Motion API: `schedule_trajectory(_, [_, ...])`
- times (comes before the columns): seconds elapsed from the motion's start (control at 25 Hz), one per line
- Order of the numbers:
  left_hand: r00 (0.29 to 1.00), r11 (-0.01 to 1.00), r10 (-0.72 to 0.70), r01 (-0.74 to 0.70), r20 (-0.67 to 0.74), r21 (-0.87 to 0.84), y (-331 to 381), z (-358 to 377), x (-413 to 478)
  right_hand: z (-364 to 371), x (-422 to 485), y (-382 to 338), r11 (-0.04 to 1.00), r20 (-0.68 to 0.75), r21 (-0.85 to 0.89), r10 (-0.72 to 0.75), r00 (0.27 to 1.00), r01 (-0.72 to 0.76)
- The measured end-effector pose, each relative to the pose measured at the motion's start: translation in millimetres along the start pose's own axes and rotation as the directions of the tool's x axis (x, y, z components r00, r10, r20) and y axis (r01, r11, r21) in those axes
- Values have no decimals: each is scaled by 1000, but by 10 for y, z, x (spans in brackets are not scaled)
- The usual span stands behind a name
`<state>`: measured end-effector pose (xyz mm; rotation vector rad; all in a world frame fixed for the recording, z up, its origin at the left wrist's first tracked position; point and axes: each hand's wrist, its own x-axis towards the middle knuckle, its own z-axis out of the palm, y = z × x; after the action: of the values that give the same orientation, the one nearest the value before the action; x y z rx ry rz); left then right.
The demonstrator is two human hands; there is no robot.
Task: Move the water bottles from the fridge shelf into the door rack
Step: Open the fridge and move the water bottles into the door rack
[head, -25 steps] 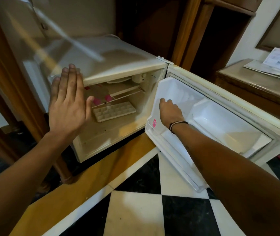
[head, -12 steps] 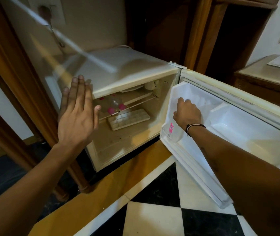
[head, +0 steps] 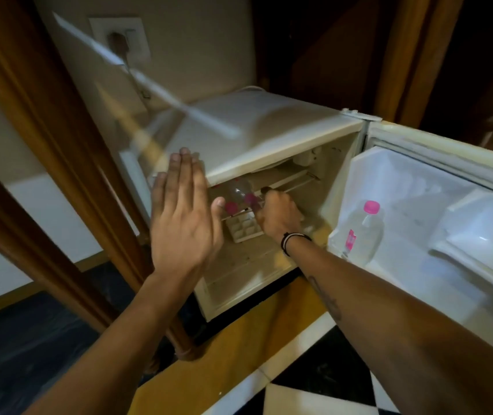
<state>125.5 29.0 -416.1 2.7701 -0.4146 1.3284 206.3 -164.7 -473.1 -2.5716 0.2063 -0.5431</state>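
Note:
A small white fridge (head: 264, 130) stands open, its door (head: 419, 211) swung to the right. Clear water bottles with pink caps (head: 237, 191) lie on the upper wire shelf, caps facing out. One more pink-capped bottle (head: 364, 235) stands upright in the door rack (head: 334, 239). My right hand (head: 278, 215) is inside the fridge at the shelf, fingers curled against the nearest pink cap; the grip is hidden. My left hand (head: 183, 217) is held flat and open in front of the fridge's left side, holding nothing.
A white ice tray (head: 243, 228) lies on the fridge floor below the shelf. A wooden post (head: 59, 139) stands just left of the fridge. A wall socket with a plug (head: 120, 37) is behind it. Black-and-white tiles (head: 314, 384) lie in front.
My right hand has let go of the bottle in the door rack and moved left into the fridge to the shelf. The left hand stays raised and flat.

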Motion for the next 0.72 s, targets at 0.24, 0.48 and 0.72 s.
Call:
schedule_trajectory(0.24, [995, 998, 57, -59, 86, 20, -78, -124, 8, 305, 250, -200, 986, 25, 84, 140, 990, -141])
schedule_trajectory(0.48, [999, 999, 31, -32, 29, 36, -100, -54, -44, 113, 88, -131, 955, -7, 164, 253, 967, -249])
schedule_trajectory(0.72, [1000, 999, 7, -8, 24, 35, -196, -27, -183, -834, -215, 246, 862, -117, 488, 217, 969, -134])
